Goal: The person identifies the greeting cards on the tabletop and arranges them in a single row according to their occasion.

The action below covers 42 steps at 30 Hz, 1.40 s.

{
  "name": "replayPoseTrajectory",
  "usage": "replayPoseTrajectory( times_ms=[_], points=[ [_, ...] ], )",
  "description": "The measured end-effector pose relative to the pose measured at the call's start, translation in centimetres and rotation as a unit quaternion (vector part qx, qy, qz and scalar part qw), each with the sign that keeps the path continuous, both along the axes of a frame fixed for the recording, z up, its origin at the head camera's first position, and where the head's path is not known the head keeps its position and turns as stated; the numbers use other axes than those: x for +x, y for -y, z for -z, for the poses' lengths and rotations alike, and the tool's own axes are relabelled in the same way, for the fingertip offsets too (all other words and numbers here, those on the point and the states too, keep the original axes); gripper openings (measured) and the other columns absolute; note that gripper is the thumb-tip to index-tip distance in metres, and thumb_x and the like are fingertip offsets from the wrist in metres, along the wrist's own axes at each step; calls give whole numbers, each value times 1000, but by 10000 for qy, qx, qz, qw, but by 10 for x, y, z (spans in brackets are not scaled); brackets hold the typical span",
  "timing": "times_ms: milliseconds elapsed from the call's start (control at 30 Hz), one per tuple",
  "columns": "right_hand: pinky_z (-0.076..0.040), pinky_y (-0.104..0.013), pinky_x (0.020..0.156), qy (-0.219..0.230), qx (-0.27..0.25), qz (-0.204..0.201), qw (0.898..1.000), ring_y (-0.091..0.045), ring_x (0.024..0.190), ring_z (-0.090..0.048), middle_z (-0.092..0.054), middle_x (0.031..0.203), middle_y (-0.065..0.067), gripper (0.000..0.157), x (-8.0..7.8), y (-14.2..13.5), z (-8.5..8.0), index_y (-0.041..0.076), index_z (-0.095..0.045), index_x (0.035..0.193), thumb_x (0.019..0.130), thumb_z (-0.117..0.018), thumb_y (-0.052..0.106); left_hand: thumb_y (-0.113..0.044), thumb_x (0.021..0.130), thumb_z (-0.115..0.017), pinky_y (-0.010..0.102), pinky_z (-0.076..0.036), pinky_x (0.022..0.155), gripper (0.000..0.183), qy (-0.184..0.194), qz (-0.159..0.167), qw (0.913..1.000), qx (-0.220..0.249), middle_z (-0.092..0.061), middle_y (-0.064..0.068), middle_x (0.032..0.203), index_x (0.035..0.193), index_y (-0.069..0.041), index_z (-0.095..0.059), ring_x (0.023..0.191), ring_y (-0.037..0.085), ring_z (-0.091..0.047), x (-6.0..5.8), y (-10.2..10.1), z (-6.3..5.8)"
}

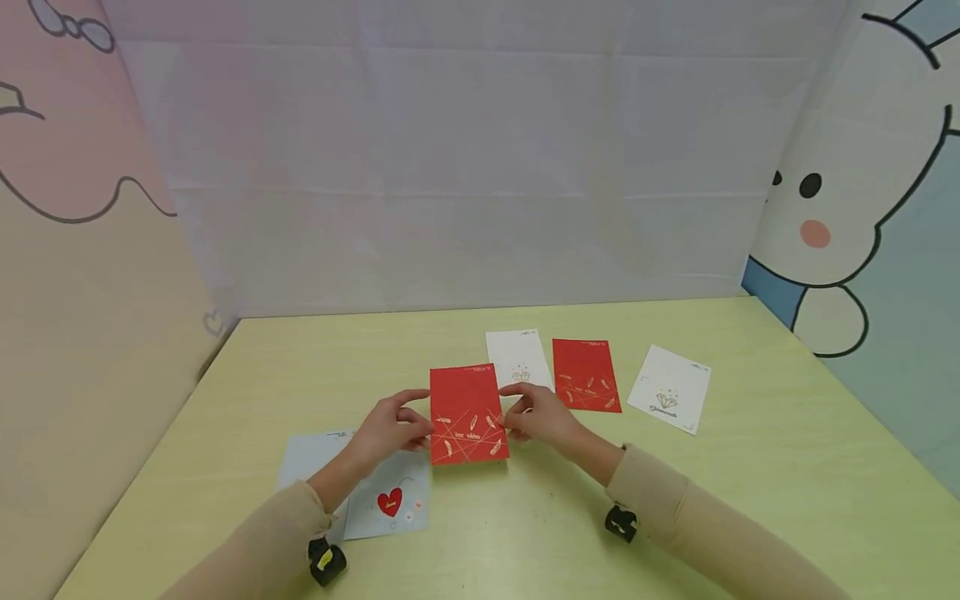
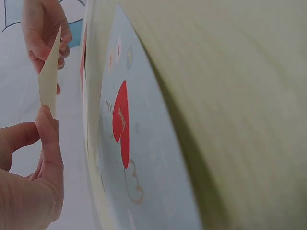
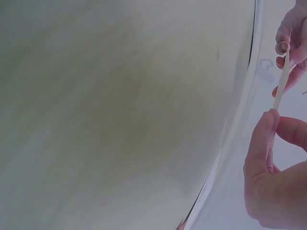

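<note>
A red card (image 1: 467, 392) with gold feather and line patterns is held up above the table between both hands. My left hand (image 1: 390, 429) pinches its left edge, and my right hand (image 1: 546, 415) pinches its right edge. Seen nearly edge-on in the left wrist view, the card shows a pale back (image 2: 49, 86). Below the left hand lies a light blue card (image 1: 367, 512) with a red heart, beside another light blue card (image 1: 300, 454) partly covered by the left arm. Behind the held card is a white card (image 1: 513, 346), partly hidden by it and the right hand.
A second red card (image 1: 587, 375) lies on the pale yellow-green table (image 1: 750, 500) right of the white card. Farther right is another white card (image 1: 669, 390) with a gold diamond drawing. A white cloth (image 1: 480, 167) hangs behind the table, with cartoon-printed walls on both sides.
</note>
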State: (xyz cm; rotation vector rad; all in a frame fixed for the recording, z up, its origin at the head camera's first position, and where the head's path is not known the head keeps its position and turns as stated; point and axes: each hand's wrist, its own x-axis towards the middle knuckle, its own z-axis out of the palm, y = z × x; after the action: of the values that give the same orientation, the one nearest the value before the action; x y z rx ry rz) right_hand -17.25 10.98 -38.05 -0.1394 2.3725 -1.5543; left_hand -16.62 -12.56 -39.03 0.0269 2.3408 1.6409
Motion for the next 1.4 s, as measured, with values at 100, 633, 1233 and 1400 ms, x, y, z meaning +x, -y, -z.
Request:
replayPoseTrajectory(
  times_ms=[100,633,1233,1400],
  points=[
    [-51,-30,60,73,65,13,10000,-19,63,-58,-56,78,-8,39,5,-5,1,3,-50,116,80,-63,8,-8,81,-64,31,-51,59,52,-6,149,9999,31,-61,8,79,128,-6,-41,61,20,-61,5,-3,1],
    [-49,-29,58,51,229,-253,9994,-18,62,-57,-59,74,-6,34,27,-26,6,1,-52,110,78,-63,6,-6,80,-64,30,-51,57,49,-11,808,9966,-171,-60,6,73,121,3,-41,59,20,-60,24,-19,-3],
    [-50,-30,59,401,163,-621,9971,-17,60,-58,-62,73,-5,30,31,-27,9,-4,-52,106,79,-62,6,-17,76,-70,27,-48,54,51,-89,1009,9882,-1150,-58,2,66,116,4,-46,55,14,-59,28,-19,4],
    [-50,-30,59,549,191,-682,9960,-17,60,-57,-62,73,-5,31,32,-28,9,-3,-52,106,79,-63,8,-17,77,-69,27,-48,53,48,-40,1087,9865,-1223,-58,2,65,114,5,-48,53,14,-59,30,-19,2]
  ],
)
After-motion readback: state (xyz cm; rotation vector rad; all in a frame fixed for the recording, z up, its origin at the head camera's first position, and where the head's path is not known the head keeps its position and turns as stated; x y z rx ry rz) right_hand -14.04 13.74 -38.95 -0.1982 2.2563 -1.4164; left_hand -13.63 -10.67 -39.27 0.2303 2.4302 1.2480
